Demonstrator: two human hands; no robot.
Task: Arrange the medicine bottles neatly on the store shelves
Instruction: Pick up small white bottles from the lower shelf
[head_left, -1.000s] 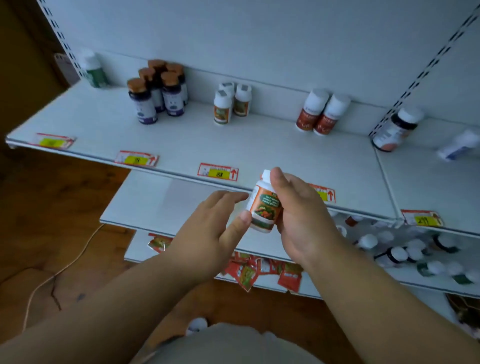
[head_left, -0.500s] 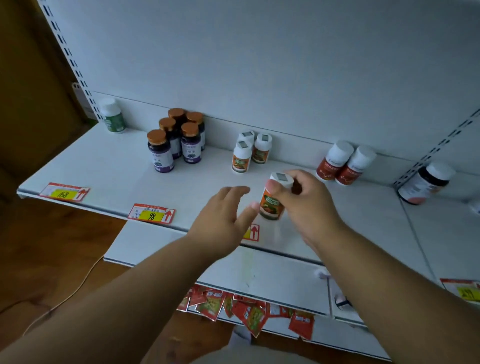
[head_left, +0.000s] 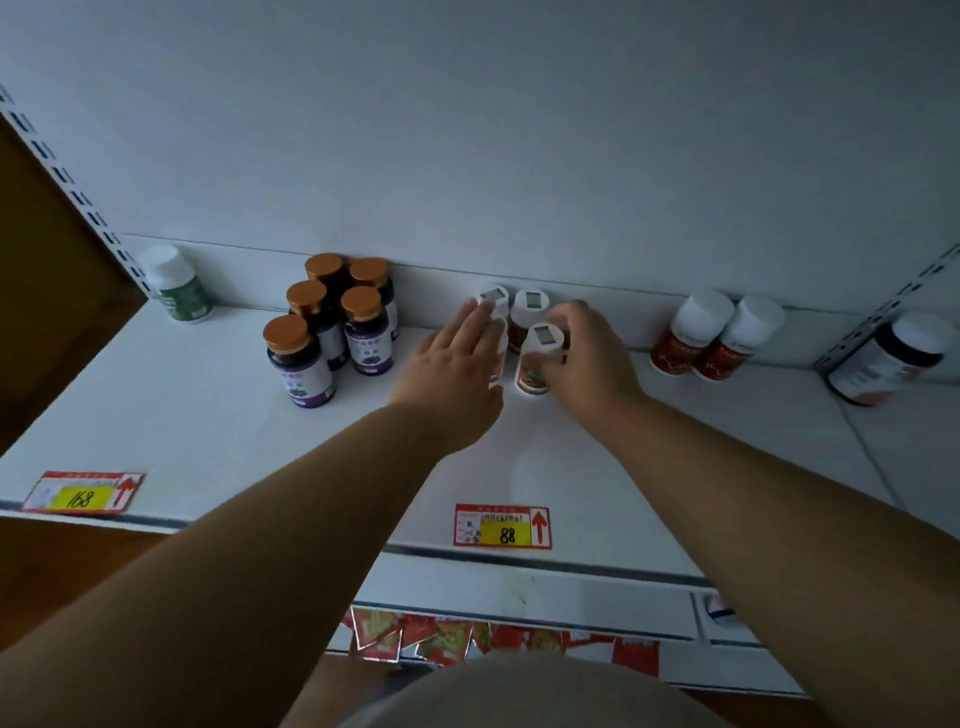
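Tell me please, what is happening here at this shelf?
A person is stocking a white store shelf. The right hand grips a small white-capped bottle with an orange label and sets it down at the front of a group of matching bottles by the back wall. The left hand, fingers straight, rests against the left side of that group. Five purple-labelled bottles with copper caps stand to the left, two red-labelled bottles to the right.
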